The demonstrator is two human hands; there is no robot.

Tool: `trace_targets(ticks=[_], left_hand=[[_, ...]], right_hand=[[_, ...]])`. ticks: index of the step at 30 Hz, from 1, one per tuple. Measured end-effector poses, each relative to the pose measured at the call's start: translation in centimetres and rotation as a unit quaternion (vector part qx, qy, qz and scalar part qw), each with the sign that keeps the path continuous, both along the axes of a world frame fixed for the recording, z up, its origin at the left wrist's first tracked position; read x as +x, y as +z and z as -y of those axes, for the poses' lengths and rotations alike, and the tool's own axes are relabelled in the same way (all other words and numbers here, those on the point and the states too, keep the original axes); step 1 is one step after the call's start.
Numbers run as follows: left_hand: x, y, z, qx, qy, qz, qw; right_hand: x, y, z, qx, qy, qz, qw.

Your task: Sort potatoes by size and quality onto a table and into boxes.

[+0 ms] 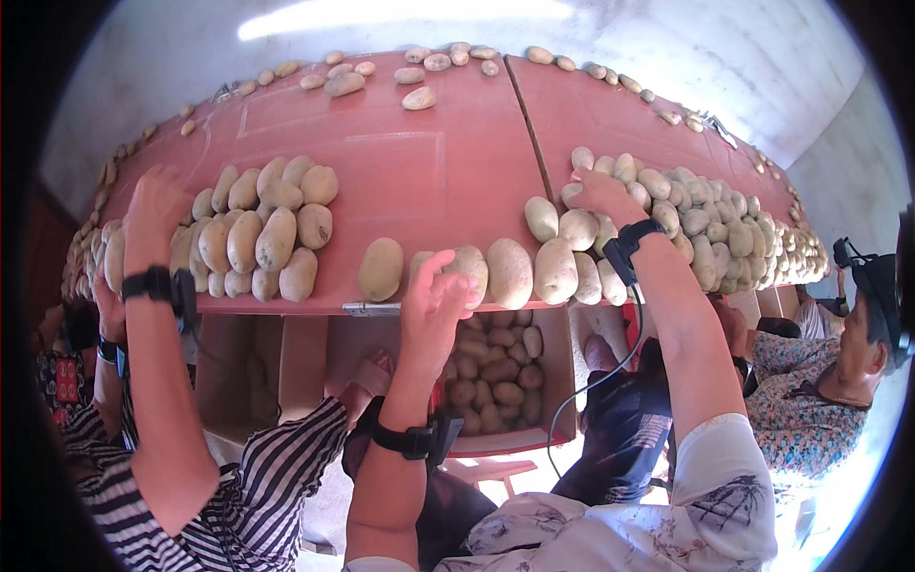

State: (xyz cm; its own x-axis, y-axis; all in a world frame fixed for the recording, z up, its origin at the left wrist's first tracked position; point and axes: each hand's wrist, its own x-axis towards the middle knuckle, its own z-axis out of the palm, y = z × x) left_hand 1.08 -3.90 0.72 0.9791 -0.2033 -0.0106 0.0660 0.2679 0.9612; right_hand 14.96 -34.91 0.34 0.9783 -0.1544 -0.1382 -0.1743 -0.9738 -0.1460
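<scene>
My left hand (436, 307) is raised at the table's front edge, fingers bent and apart, with nothing seen between them. Just behind its fingertips stands a potato (468, 270) in the front row; whether they touch is unclear. Further right, my right hand (604, 194) reaches over the table, its fingertips down among potatoes. One small potato (570, 193) lies right at those fingertips, and another potato (582, 157) is just beyond. The back of the hand hides whether it grips one. A single potato (380, 269) rests left of my left hand.
The red table (393, 171) has a seam (525, 114). Potatoes are heaped left (246, 229) and right (715, 222). Below the edge is a cardboard box of potatoes (500, 379). A co-worker's hand (157, 204) is at the left heap; another person (815, 400) sits right. A cable (593, 382) hangs from my right wrist.
</scene>
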Motion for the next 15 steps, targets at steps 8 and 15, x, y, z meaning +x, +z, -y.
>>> trace_targets(ticks=[8,15], left_hand=[[-0.4,-0.1,-0.7,-0.002,0.005,0.016,1.000],[-0.2,-0.6,-1.4,-0.038,0.027,-0.023,0.999]], right_hand=[[-0.7,1.3,-1.2,-0.064,-0.019,-0.050,0.996],[-0.5,1.6,1.0,-0.135,0.011,0.105,0.985]])
